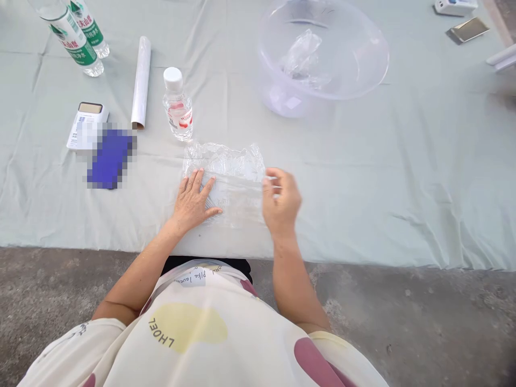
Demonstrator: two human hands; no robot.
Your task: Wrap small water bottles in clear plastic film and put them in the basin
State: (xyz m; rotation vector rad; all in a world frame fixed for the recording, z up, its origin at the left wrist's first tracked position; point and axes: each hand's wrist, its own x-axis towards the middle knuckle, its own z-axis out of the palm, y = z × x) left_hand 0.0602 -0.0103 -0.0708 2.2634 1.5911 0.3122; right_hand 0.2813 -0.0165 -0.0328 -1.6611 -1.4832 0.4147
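Observation:
A crumpled sheet of clear plastic wrap lies on the cloth-covered table right in front of me. My left hand rests flat on its left side, fingers spread. At the sheet's right edge, my right hand is closed with thumb and fingers pinched on the plastic; it is slightly blurred. Just beyond the sheet's upper left corner stands a small clear bottle with a white cap. A white roll with a cardboard core lies left of that bottle.
A clear plastic basin holding crumpled clear plastic stands at the back. Two large water bottles are at the far left. Nearer are a white device and a blurred-out blue item. A flat metallic object lies back right.

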